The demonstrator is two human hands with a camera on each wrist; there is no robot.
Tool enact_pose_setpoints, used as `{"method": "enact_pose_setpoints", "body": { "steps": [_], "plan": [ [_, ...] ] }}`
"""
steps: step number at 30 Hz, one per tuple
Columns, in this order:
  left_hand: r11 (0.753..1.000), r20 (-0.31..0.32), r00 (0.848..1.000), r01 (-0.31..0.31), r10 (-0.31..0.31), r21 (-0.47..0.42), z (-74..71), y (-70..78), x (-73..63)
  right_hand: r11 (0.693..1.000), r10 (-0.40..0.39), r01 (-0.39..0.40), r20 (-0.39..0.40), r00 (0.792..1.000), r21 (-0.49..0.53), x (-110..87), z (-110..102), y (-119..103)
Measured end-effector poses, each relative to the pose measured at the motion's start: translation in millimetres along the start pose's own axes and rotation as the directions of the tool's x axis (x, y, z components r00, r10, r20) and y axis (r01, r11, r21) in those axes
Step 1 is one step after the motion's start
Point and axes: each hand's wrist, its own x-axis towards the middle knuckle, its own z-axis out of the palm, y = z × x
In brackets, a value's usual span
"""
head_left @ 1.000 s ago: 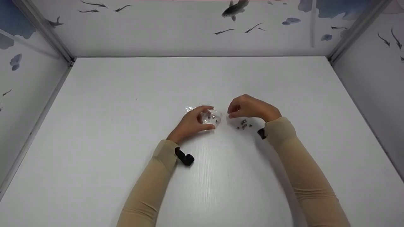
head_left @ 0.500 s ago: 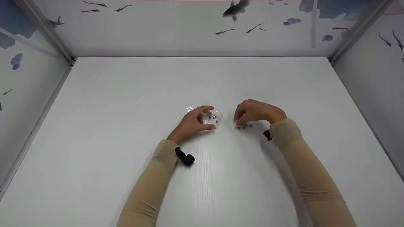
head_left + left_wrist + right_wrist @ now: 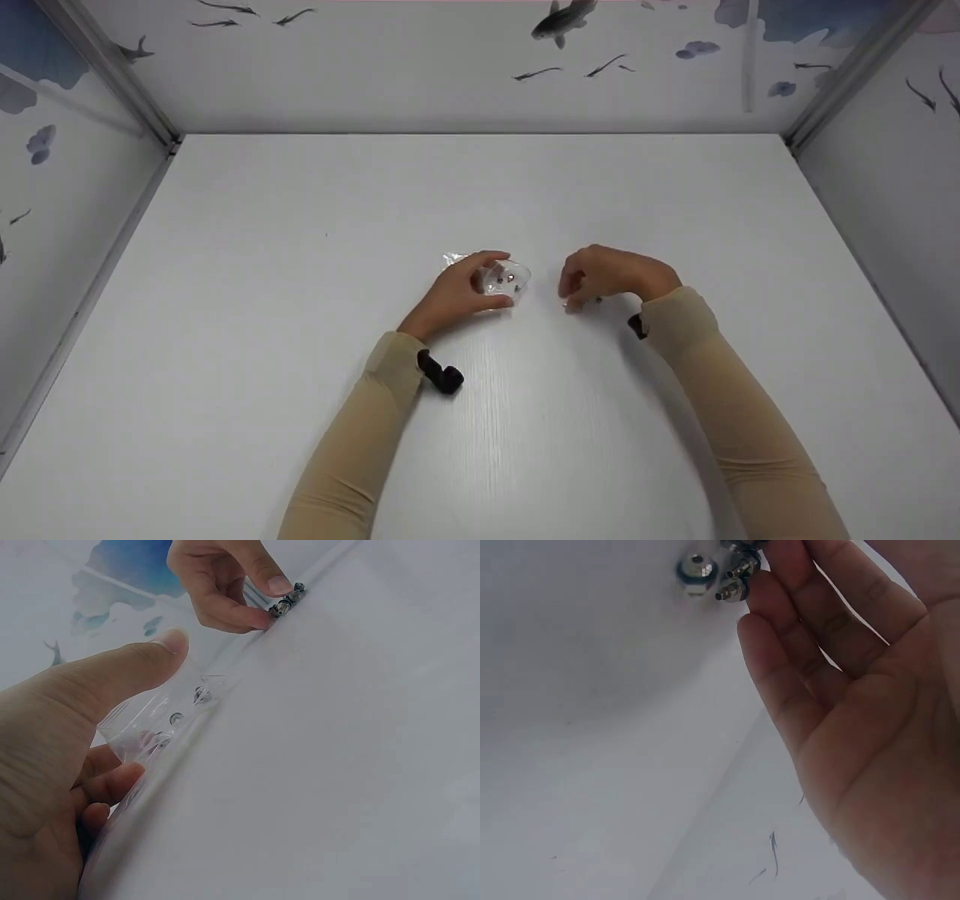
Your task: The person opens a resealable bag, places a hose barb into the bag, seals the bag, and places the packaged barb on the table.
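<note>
My left hand (image 3: 455,295) holds a clear plastic bag (image 3: 493,286), thumb on one side and fingers on the other, the mouth spread towards the right. Inside the bag lie a few small metal fittings (image 3: 201,695). To its right, my right hand (image 3: 611,274) reaches down over a small pile of the same metal fittings (image 3: 283,607) on the table. In the left wrist view its thumb and index fingertip are right at the pile, with a gap between them. The right wrist view shows a fitting (image 3: 697,574) with a hexagonal body and a dark blue ring beside the fingertips.
The white tabletop (image 3: 480,450) extends around both hands. Printed white panels (image 3: 420,75) with fish and blue patches stand along its back and sides. Each sleeve cuff carries a small black camera (image 3: 442,375).
My right hand has moved from beside the bag mouth, right and down to the pile of metal fittings, and now covers most of it. The left hand and bag have stayed put.
</note>
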Motion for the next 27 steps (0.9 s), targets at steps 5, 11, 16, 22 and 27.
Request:
{"method": "enact_pose_setpoints", "body": {
  "steps": [5,11,16,22,27],
  "plan": [
    [1.000,-0.003,1.000,0.001,-0.001,-0.003,-0.1,0.3,0.3,1.000,0.010,-0.010,0.001,1.000,0.003,1.1,1.4,-1.1],
    [1.000,0.000,1.000,0.009,-0.009,-0.006,0.2,0.3,0.5,1.000,0.023,-0.023,0.009,1.000,0.007,4.0,2.1,0.4],
    [1.000,0.004,1.000,-0.008,0.008,0.000,0.0,0.2,0.2,1.000,-0.022,0.022,0.008,1.000,0.007,3.8,1.9,2.8],
    [1.000,0.005,1.000,-0.009,0.009,0.007,-0.6,1.0,-0.4,0.999,-0.039,0.039,0.006,0.999,0.009,3.3,1.1,3.1],
    [1.000,0.008,1.000,-0.012,0.012,0.007,-1.2,2.2,-0.4,0.999,-0.032,0.032,0.001,0.999,0.004,4.1,1.2,2.0]
  ]
}}
